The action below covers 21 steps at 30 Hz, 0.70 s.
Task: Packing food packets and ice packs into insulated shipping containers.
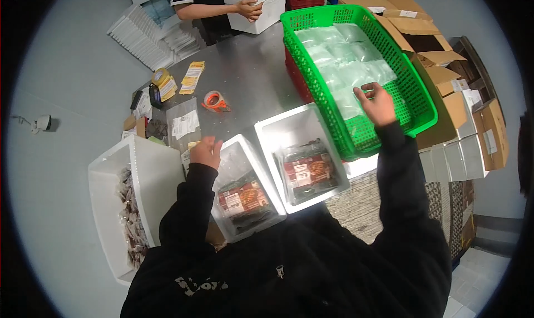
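Note:
My right hand (377,104) is above the green plastic basket (421,105), by the lower edge of several clear ice packs (333,55) laid inside; its fingers are curled apart with nothing between them. My left hand (206,152) hovers at the rim of the left polystyrene box (273,193), holding nothing. In that box lies a food packet with a red printed label (244,197). A second polystyrene box (260,136) stands against it, tilted, with a similar red-labelled packet (308,172) at its bottom. Both boxes have no lid on.
A tape dispenser (215,101), yellow printed labels (192,78) and a tape roll (160,76) lie on the metal table (246,71). At left stands a large polystyrene box (110,163) of bagged items. A co-worker's hand (250,10) touches a white box (267,17). Cardboard boxes (442,105) stand right.

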### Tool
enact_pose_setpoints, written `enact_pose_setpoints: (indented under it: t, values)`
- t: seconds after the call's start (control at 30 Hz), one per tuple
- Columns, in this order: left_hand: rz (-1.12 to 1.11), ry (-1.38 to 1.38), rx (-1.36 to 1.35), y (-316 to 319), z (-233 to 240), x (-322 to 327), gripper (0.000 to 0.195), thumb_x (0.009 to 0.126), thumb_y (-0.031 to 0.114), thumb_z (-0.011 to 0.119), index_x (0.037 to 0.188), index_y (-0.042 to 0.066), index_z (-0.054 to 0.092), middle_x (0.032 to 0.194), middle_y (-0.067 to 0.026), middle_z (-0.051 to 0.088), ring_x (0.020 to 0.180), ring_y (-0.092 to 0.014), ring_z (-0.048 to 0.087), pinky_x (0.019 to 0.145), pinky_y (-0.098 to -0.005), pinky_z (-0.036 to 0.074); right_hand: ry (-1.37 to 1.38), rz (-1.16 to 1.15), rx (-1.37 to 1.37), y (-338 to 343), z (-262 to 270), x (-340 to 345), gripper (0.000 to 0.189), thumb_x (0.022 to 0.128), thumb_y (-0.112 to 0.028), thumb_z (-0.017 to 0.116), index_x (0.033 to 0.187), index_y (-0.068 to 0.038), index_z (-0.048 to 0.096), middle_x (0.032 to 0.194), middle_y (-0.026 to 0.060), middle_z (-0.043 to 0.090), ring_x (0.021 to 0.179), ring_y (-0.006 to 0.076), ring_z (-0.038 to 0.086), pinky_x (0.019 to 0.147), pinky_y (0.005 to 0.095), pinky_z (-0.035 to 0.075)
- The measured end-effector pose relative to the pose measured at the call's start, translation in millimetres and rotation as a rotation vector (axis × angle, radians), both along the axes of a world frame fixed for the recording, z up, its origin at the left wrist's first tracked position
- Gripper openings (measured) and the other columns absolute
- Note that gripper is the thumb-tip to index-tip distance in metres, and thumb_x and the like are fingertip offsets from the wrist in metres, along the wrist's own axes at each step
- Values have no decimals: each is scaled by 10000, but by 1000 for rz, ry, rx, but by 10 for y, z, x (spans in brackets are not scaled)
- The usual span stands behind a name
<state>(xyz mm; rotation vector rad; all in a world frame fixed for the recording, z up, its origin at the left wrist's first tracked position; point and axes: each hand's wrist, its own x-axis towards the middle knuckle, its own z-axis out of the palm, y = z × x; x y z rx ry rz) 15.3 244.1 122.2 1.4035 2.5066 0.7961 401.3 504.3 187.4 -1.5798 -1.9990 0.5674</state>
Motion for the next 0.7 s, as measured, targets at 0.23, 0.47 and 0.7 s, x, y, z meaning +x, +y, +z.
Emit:
enact_pose_setpoints:
  t: [0.23, 0.47, 0.7]
  values:
    - [-185, -293, 244, 722, 352, 948, 224, 858, 152, 665, 993, -24, 634, 908, -174, 692, 833, -233, 699, 736, -310, 544, -192, 136, -797, 1265, -1464, 131, 771, 726, -584, 724, 1152, 42, 580, 909, 114, 618, 807, 216, 592, 696, 345, 499]
    - [-183, -226, 82, 811, -289, 1595, 240, 863, 213, 655, 974, 1, 656, 938, -159, 684, 874, -274, 673, 797, -365, 534, 412, 285, -949, 998, -1002, 13, 656, 645, -234, 848, 1162, 69, 582, 1097, 170, 648, 959, 265, 644, 866, 342, 496]
    - [-475, 174, -546, 1037, -812, 1931, 607, 896, 543, 473, 1267, 64, 524, 1272, -184, 535, 1214, -309, 470, 1052, -493, 255, 622, 295, -457, 451, 396, 236, 451, 698, -164, 794, 1037, 76, 619, 954, 139, 687, 791, 190, 667, 749, 314, 527]
